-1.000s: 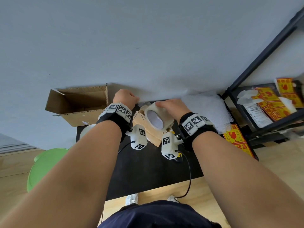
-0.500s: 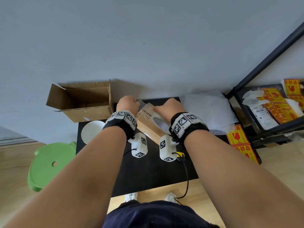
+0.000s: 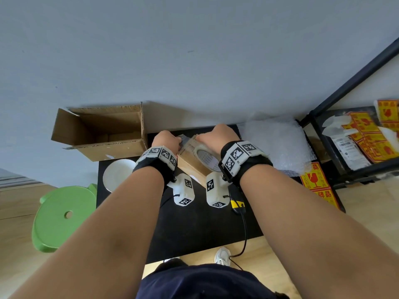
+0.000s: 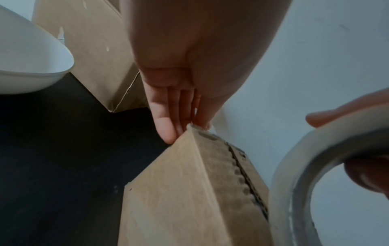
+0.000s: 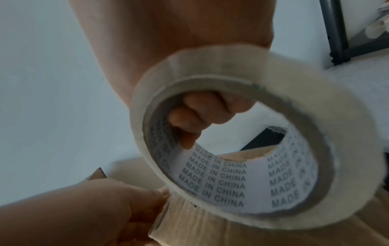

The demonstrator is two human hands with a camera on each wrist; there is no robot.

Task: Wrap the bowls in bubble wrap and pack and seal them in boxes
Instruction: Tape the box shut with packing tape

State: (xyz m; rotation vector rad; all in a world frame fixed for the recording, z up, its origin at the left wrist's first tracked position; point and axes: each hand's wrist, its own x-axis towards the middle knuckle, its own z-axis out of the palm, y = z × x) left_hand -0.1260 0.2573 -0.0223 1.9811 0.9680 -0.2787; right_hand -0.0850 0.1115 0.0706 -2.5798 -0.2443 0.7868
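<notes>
**Tape roll down on the small box, sealing underway**

Starting big: all happening on the black tabletop (image 3: 194, 229), with a large open cardboard box (image 3: 103, 134) lying on its side at the back left and a sheet of bubble wrap (image 3: 278, 145) at the back right. Dead centre, tipped up on an edge, sits the small brown box (image 3: 190, 169) with its flaps shut. Looks plain and a bit scuffed, with a dark seam running down the top. Still got one bare white bowl (image 3: 117, 173) just left of it, so not done wrapping yet.

Now the change: lowered the tape roll (image 3: 205, 158) from up in the air a second ago right onto the box top. Probably means a strip is going across the seam next.

Right hand (image 3: 216, 135): fingers curled through the roll's core, firm grip. Left hand (image 3: 166, 139): fingers straight and together, pressing the box's far end, not wrapped round anything.
</notes>
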